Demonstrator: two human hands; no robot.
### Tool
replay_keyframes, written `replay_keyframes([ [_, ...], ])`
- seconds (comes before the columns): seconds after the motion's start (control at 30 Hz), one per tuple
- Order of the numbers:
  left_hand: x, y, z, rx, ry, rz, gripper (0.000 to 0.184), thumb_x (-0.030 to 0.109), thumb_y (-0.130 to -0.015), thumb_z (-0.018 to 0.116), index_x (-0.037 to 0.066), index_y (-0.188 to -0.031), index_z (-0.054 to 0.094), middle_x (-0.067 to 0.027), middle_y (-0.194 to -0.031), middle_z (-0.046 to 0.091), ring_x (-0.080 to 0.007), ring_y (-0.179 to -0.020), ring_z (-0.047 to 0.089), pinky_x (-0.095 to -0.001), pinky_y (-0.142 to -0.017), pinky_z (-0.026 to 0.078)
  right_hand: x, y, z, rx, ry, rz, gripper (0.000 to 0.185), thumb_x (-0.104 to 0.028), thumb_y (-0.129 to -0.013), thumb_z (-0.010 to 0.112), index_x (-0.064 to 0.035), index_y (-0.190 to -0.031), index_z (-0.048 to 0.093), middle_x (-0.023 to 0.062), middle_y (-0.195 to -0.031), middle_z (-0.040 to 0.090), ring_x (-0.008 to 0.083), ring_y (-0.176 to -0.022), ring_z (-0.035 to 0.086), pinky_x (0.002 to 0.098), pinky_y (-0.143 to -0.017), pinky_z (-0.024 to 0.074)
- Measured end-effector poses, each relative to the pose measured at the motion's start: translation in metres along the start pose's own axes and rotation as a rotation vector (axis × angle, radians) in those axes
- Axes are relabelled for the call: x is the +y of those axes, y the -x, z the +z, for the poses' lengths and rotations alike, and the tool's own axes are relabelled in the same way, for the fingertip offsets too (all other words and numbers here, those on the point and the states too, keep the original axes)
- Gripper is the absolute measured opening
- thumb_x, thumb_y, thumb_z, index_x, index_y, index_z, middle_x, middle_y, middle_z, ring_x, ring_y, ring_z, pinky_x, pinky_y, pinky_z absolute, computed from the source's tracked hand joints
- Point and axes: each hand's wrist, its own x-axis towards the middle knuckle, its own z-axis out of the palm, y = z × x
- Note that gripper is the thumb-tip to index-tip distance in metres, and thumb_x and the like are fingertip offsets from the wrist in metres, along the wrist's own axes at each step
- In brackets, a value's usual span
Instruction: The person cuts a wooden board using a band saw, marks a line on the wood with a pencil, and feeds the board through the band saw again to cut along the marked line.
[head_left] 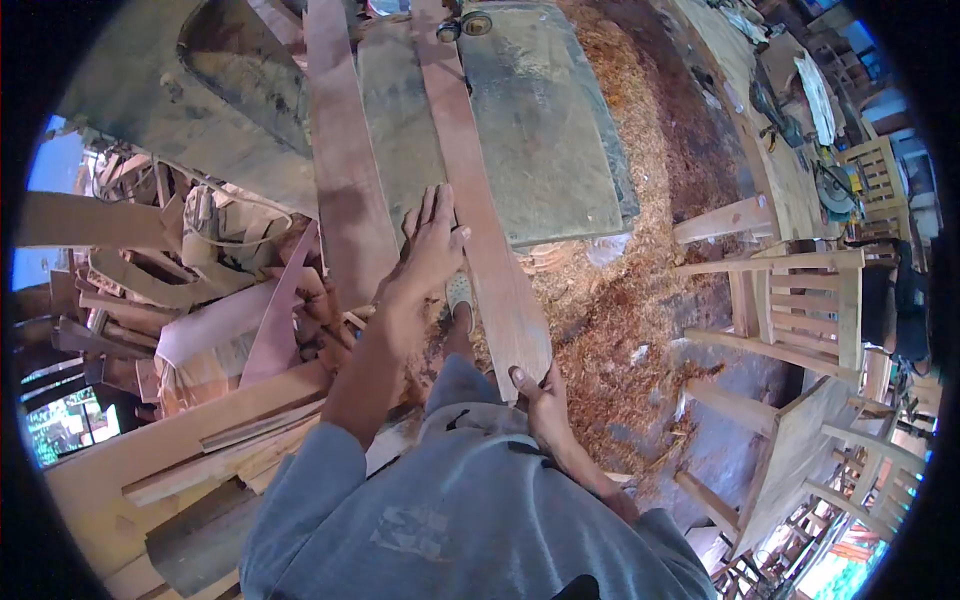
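Note:
A long reddish wooden board (468,170), wider at its near end, runs from my body over a dusty flat machine table (550,130). My right hand (546,405) grips the near end, thumb on top and the other fingers mostly hidden beneath. Beside the board's left edge, my left hand (432,240) has its fingers stretched forward, with the thumb touching the board. A second wide wooden board (345,150) lies to the left of that hand. At the far end of the table, small round metal parts (475,23) sit close to the board.
Wood shavings (610,330) cover the floor at the right. Offcuts (150,290) are heaped at the left, above stacked planks (220,460). Wooden chairs (800,300) stand to the right, near a workbench (790,190) that carries a circular saw (835,188).

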Motion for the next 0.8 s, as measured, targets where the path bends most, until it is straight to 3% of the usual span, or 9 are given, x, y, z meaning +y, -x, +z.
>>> replay_keyframes([
  [0.07, -0.007, -0.012, 0.003, 0.098, 0.029, 0.063, 0.075, 0.014, -0.092, 0.061, -0.007, -0.153, 0.022, -0.0319, -0.153, 0.034, -0.0396, -0.150, 0.021, -0.0553, -0.117, 0.013, -0.005, -0.008, 0.007, 0.050, 0.018, -0.021, 0.045, -0.018, -0.095, 0.070, -0.0055, -0.132, 0.049, 0.0076, -0.107, 0.066, 0.0148, -0.081, 0.065, 0.0301, -0.059, 0.0528],
  [0.4, -0.020, -0.056, -0.019, 0.058, 0.077, 0.072, 0.076, 0.015, -0.092, 0.062, -0.007, -0.152, 0.022, -0.0329, -0.150, 0.037, -0.0422, -0.149, 0.024, -0.0569, -0.115, 0.014, -0.024, -0.043, 0.032, 0.044, 0.010, -0.010, 0.045, -0.022, -0.093, 0.072, -0.0042, -0.129, 0.052, 0.0074, -0.100, 0.067, 0.0145, -0.076, 0.065, 0.0296, -0.057, 0.0523],
  [0.57, -0.035, -0.074, -0.015, 0.157, 0.001, 0.168, 0.074, 0.013, -0.092, 0.061, -0.006, -0.152, 0.021, -0.0330, -0.148, 0.040, -0.0443, -0.148, 0.025, -0.0567, -0.114, 0.015, -0.033, -0.058, 0.043, 0.069, 0.039, -0.035, 0.044, -0.022, -0.093, 0.073, -0.0050, -0.128, 0.053, 0.0074, -0.098, 0.067, 0.0136, -0.071, 0.064, 0.0273, -0.054, 0.0509],
  [0.8, -0.028, -0.094, -0.033, 0.068, 0.090, 0.091, 0.073, 0.012, -0.090, 0.063, -0.004, -0.150, 0.024, -0.0328, -0.147, 0.040, -0.0457, -0.143, 0.031, -0.0557, -0.112, 0.018, -0.047, -0.074, 0.056, 0.040, 0.002, -0.086, 0.043, -0.018, -0.094, 0.070, -0.0027, -0.129, 0.051, 0.0108, -0.100, 0.066, 0.0158, -0.069, 0.064, 0.0299, -0.053, 0.0514],
])
